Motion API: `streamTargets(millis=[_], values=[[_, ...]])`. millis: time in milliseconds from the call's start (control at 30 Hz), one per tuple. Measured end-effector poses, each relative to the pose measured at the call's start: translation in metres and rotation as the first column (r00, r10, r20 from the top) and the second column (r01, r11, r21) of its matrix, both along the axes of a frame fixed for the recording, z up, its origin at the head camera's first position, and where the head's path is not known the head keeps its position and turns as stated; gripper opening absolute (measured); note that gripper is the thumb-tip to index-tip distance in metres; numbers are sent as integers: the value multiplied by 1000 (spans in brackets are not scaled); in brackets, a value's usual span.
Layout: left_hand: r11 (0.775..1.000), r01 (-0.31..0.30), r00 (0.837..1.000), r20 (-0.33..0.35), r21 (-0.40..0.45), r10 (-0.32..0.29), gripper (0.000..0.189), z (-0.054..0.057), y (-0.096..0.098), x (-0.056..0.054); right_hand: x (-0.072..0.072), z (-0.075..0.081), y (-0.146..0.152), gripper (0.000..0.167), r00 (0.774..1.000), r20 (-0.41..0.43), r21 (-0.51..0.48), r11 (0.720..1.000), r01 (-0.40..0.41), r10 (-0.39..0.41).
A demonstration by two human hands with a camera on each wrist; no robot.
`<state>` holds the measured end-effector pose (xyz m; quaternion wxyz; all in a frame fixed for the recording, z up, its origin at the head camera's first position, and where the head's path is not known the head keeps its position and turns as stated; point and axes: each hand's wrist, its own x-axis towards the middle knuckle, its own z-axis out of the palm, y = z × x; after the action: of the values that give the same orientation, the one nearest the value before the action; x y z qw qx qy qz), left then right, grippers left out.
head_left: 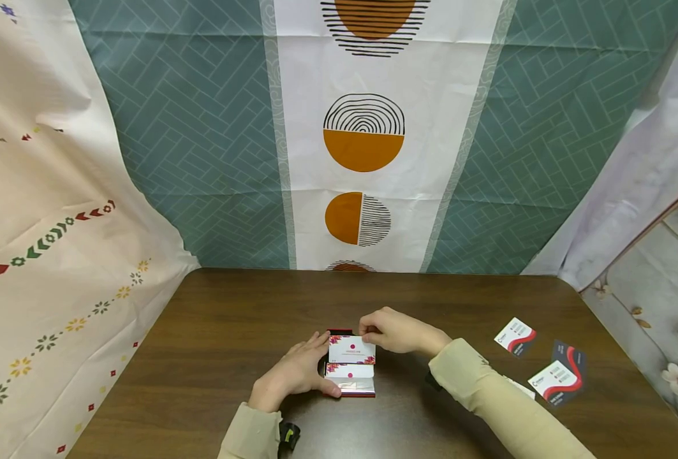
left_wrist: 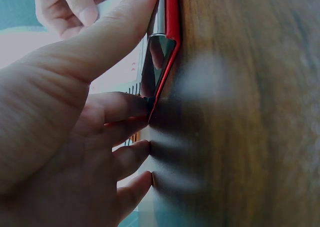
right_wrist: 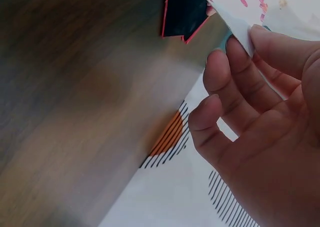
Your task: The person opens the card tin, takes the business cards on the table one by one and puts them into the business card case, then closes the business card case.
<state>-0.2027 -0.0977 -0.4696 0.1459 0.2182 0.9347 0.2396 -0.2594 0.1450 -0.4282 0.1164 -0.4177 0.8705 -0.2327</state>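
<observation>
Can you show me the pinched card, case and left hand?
Pinched card (head_left: 352, 350): head view, middle of its face.
Case (left_wrist: 161, 59): left wrist view, its shiny side.
Left hand (head_left: 296, 371): head view, its back.

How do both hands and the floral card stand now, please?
Left hand holds card case. Right hand pinches floral card by a corner, over the case. Loose cards lie off to the right, out of the way.

Dark brown wood-grain table (head_left: 218, 331), open red-edged card case (head_left: 358, 385) near middle, printed cards (head_left: 557, 380) toward right
</observation>
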Motion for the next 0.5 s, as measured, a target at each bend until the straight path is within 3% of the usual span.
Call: streamTargets(millis=[233,500], values=[[999,4,1000,3,38,-4,97,1,0,0,0,-2,-6,12,1000,6,8,1000,-1,1],[1000,-3,1000,-3,20,3,100,0,0,0,0,-9,-7,12,1000,16,23,1000,-1,1]])
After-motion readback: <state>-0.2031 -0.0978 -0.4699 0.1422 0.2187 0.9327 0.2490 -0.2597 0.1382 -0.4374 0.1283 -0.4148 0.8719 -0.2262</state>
